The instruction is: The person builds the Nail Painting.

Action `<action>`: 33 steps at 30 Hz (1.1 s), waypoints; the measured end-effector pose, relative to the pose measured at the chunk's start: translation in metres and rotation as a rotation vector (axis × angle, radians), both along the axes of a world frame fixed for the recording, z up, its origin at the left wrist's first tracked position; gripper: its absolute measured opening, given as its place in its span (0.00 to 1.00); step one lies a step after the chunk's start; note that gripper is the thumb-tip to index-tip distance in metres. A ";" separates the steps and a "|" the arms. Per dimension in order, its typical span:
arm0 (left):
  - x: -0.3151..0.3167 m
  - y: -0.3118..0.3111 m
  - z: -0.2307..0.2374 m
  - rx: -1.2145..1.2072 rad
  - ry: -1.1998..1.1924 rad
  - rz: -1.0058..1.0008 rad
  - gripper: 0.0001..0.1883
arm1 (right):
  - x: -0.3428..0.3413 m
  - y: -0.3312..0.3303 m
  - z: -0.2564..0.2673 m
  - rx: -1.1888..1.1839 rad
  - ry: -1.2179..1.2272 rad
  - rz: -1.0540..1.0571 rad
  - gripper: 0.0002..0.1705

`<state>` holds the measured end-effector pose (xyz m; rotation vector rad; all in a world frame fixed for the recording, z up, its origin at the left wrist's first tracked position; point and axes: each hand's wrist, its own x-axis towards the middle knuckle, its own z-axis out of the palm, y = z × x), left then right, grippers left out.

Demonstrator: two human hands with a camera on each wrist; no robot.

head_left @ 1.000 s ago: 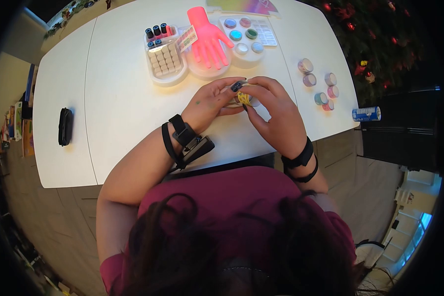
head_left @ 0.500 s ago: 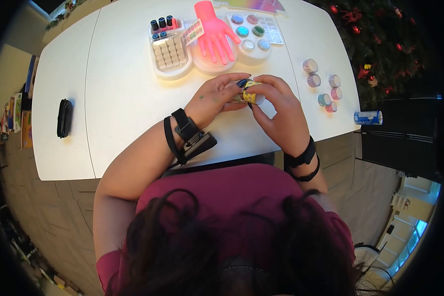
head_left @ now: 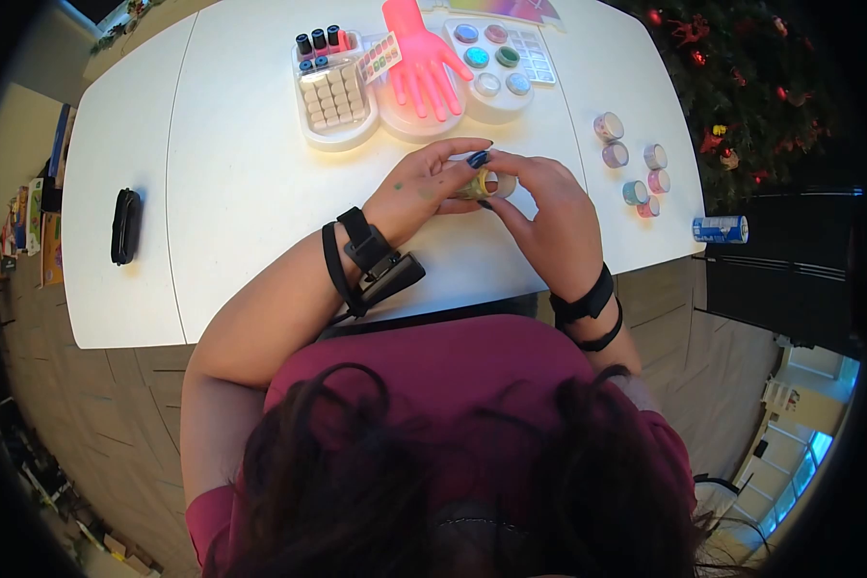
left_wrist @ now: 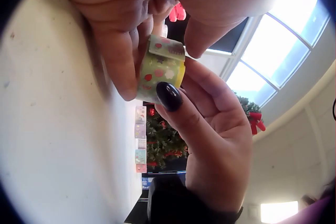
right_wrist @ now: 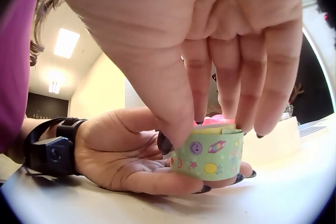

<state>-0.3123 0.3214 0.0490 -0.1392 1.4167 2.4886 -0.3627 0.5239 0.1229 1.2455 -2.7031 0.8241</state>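
Observation:
Between both hands, close over the table, is a pale green sticker roll [right_wrist: 210, 155] printed with smileys, a crystal and a pineapple. Yellow material [right_wrist: 224, 130] shows inside its upper rim. The left hand [head_left: 419, 188] cradles the roll, its fingers passing under it in the right wrist view. From the other side the right hand [head_left: 561, 212] pinches the wall, its dark-nailed thumb [left_wrist: 181, 111] on the printed face in the left wrist view. In the head view the roll [head_left: 482, 185] is partly covered by fingers, its round end facing right.
Behind the hands stand a pink model hand [head_left: 419, 72], a tray of white blocks and nail polish bottles [head_left: 335, 91], and a tray of round jars [head_left: 486, 72]. Several small rolls [head_left: 636, 178] and a blue can [head_left: 721, 229] lie right; a black case [head_left: 125, 226] lies left.
The yellow patterned piece at the right fingertips has moved left and turned; now mainly its round end shows. Both hands stay close together. The head view has tilted slightly.

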 end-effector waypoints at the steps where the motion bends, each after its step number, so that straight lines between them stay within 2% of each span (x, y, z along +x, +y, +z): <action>1: 0.000 0.000 -0.002 0.016 0.003 -0.005 0.27 | 0.000 -0.001 -0.002 0.000 0.002 -0.004 0.22; 4: -0.002 -0.001 -0.007 -0.001 0.014 -0.003 0.29 | -0.006 0.006 -0.004 -0.075 -0.020 -0.035 0.24; 6: -0.003 0.000 -0.007 0.039 0.001 -0.016 0.29 | -0.028 0.015 0.005 -0.103 0.135 -0.053 0.25; 7: -0.003 0.001 -0.005 0.039 -0.010 -0.011 0.28 | -0.045 0.026 0.009 -0.067 0.247 -0.099 0.25; 9: -0.002 0.000 0.001 0.029 -0.024 -0.019 0.27 | -0.089 0.051 0.007 -0.015 0.161 -0.257 0.23; 10: -0.002 0.000 0.000 0.028 -0.024 -0.022 0.27 | -0.110 0.063 0.002 0.090 0.222 -0.330 0.23; 12: -0.003 -0.001 -0.003 0.044 -0.012 -0.025 0.27 | -0.152 0.082 -0.011 0.121 0.181 -0.380 0.23; 14: -0.003 -0.001 -0.005 0.044 -0.002 -0.026 0.27 | -0.167 0.078 -0.003 0.331 -0.074 -0.444 0.22; 15: -0.003 -0.002 -0.005 0.045 0.004 -0.026 0.27 | -0.174 0.073 0.001 0.328 -0.071 -0.439 0.22; 17: -0.003 -0.002 -0.003 0.049 -0.002 -0.018 0.27 | -0.179 0.061 0.013 0.399 -0.463 -0.559 0.19; 18: -0.003 -0.002 -0.003 0.054 -0.011 -0.017 0.27 | -0.176 0.059 0.011 0.399 -0.464 -0.554 0.19; 20: -0.003 -0.001 -0.005 0.053 -0.019 -0.011 0.27 | -0.164 0.057 0.010 0.363 -0.254 -0.359 0.15; 22: -0.004 -0.002 -0.006 0.052 -0.025 -0.004 0.28 | -0.133 0.048 0.011 0.054 -0.076 -0.032 0.14; 24: -0.004 -0.002 -0.008 0.092 -0.006 -0.006 0.29 | -0.087 0.025 0.026 -0.188 -0.358 0.102 0.17; 26: -0.003 -0.001 -0.008 0.102 0.008 -0.013 0.29 | -0.059 0.015 0.022 -0.264 -0.506 0.163 0.18; 28: -0.003 -0.002 -0.008 0.112 0.028 -0.020 0.30 | -0.041 0.010 0.021 -0.257 -0.519 0.159 0.18; 33: -0.003 -0.002 -0.010 0.104 0.039 -0.025 0.29 | -0.029 0.007 0.008 -0.174 -0.326 0.153 0.17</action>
